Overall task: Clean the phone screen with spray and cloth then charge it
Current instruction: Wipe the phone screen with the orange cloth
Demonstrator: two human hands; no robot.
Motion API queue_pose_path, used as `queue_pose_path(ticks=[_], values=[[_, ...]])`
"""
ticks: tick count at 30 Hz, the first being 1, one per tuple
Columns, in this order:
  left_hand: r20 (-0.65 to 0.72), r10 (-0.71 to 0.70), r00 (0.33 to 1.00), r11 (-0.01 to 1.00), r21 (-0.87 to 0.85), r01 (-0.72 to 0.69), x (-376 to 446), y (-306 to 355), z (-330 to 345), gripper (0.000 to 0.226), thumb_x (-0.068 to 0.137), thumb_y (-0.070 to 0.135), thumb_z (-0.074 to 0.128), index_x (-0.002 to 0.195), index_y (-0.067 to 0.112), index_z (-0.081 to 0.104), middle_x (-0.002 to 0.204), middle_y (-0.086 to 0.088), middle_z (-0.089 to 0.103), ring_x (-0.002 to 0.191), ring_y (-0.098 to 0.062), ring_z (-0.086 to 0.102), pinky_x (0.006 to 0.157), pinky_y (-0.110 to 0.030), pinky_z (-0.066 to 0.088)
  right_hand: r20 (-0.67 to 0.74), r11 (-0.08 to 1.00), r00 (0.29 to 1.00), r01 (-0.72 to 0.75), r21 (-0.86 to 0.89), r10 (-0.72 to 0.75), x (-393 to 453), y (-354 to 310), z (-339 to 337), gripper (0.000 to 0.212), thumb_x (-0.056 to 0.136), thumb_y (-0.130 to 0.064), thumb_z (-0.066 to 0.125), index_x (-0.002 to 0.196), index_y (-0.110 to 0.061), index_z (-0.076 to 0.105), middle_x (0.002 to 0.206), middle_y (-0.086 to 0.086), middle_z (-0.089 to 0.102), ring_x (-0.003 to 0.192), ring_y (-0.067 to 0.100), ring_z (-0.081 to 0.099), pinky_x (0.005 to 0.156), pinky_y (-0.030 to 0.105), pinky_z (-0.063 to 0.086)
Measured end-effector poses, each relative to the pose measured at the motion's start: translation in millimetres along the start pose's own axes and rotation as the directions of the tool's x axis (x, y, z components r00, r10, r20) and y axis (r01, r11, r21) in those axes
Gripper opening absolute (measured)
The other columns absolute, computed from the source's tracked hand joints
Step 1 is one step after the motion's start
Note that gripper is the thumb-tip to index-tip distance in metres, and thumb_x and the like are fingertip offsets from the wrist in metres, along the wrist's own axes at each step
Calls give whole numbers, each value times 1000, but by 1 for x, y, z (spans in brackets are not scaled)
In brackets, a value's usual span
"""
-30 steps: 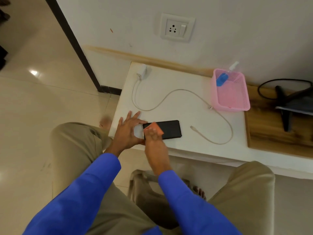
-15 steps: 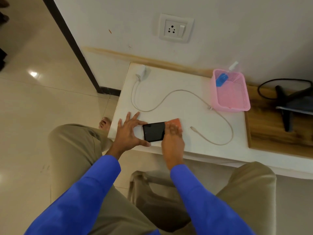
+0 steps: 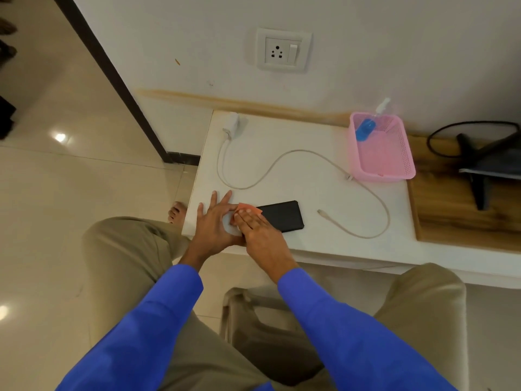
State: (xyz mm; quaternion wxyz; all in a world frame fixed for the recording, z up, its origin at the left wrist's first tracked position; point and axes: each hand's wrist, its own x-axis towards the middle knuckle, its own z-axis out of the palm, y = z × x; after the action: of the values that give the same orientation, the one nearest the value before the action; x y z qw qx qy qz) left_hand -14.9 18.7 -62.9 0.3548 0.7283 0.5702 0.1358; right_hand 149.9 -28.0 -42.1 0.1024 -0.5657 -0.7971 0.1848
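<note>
A black phone [image 3: 284,215] lies flat near the front edge of the white table [image 3: 296,176]. My right hand [image 3: 258,232] presses an orange cloth [image 3: 249,210] onto the phone's left end. My left hand [image 3: 212,221] rests at the phone's left edge, fingers spread, steadying it. A white charger plug [image 3: 231,125] lies at the table's back left; its cable [image 3: 310,159] loops across to a free connector [image 3: 321,212] right of the phone. A blue spray bottle [image 3: 366,128] leans in the pink basket [image 3: 380,170].
A wall socket with switch [image 3: 282,50] sits above the table. A wooden surface [image 3: 462,218] to the right holds a black stand and cord [image 3: 476,176]. My knees flank a stool below; a bare foot [image 3: 176,211] rests on the tiled floor.
My right hand slid the cloth from the phone's right end back to its left end. The left hand stayed at the phone's left edge.
</note>
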Motion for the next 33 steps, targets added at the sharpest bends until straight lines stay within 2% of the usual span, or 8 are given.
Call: queue_pose_path(ticks=[3, 6, 10, 14, 21, 27, 30, 33], values=[[-3, -2, 1000, 999, -41, 2, -2, 2, -1, 108, 53, 81, 69, 148, 34, 48, 173, 5, 20, 162, -19, -5, 128, -52, -14, -54, 999, 998, -44, -5, 44, -2, -2, -6, 63, 88, 0, 67, 147, -9, 49, 155, 10, 44, 147, 23, 35, 122, 34, 21], [-5, -36, 999, 996, -79, 35, -1, 3, -3, 92, 55, 61, 93, 137, 41, 57, 172, 11, 21, 161, -13, -7, 125, -47, -19, -99, 983, 978, -184, 24, 186, -1, 14, -17, 55, 88, 1, 60, 142, -10, 54, 155, 9, 43, 149, 22, 31, 121, 40, 30], [-20, -38, 999, 996, -78, 36, -1, 4, -3, 88, 58, 58, 95, 136, 40, 59, 172, 13, 20, 161, -11, -8, 124, -45, -20, -81, 916, 913, -401, 0, 400, -8, 58, -42, 53, 101, -10, 44, 152, -22, 39, 162, -1, 32, 147, 17, 31, 111, 34, 39], [-24, -43, 999, 996, -73, 41, -1, 2, -1, 87, 60, 61, 93, 137, 42, 57, 173, 13, 18, 161, -12, -8, 125, -47, -20, -51, 905, 907, -421, -56, 419, -26, 73, -43, 67, 98, 0, 46, 159, -17, 25, 166, 3, 22, 150, 25, 28, 112, 44, 43], [-17, -45, 999, 996, -73, 43, -2, 4, -3, 87, 59, 60, 94, 137, 41, 58, 173, 13, 18, 161, -11, -10, 126, -47, -19, -48, 838, 851, -523, -153, 522, -11, 42, -25, 73, 101, 4, 42, 159, -3, -1, 167, 18, 4, 155, 32, 6, 123, 39, 7], [-21, -30, 999, 996, -83, 29, -2, 5, -3, 87, 57, 54, 97, 134, 39, 59, 172, 12, 22, 162, -14, -6, 126, -47, -17, 61, 884, 918, -358, -300, 393, 10, 0, -14, 74, 102, -15, 50, 157, 4, 5, 163, 27, 14, 153, 38, 13, 125, 49, 4], [-18, -4, 1000, 999, -39, 3, -2, 4, -3, 80, 71, 61, 80, 143, 34, 55, 173, 4, 21, 162, -18, -5, 127, -50, -13, 129, 956, 960, -224, -189, 250, 2, -33, -2, 79, 102, -13, 52, 159, -2, -1, 167, 21, 4, 154, 34, 4, 125, 45, 0], [-5, -1, 1000, 999, 43, 1, -2, 1, -1, 73, 86, 59, 65, 151, 29, 49, 174, 2, 17, 162, -21, -7, 128, -51, -12, 153, 979, 967, -201, -24, 203, -3, -39, -4, 75, 102, -5, 48, 160, -11, 2, 169, 9, 0, 155, 26, -1, 124, 39, 5]])
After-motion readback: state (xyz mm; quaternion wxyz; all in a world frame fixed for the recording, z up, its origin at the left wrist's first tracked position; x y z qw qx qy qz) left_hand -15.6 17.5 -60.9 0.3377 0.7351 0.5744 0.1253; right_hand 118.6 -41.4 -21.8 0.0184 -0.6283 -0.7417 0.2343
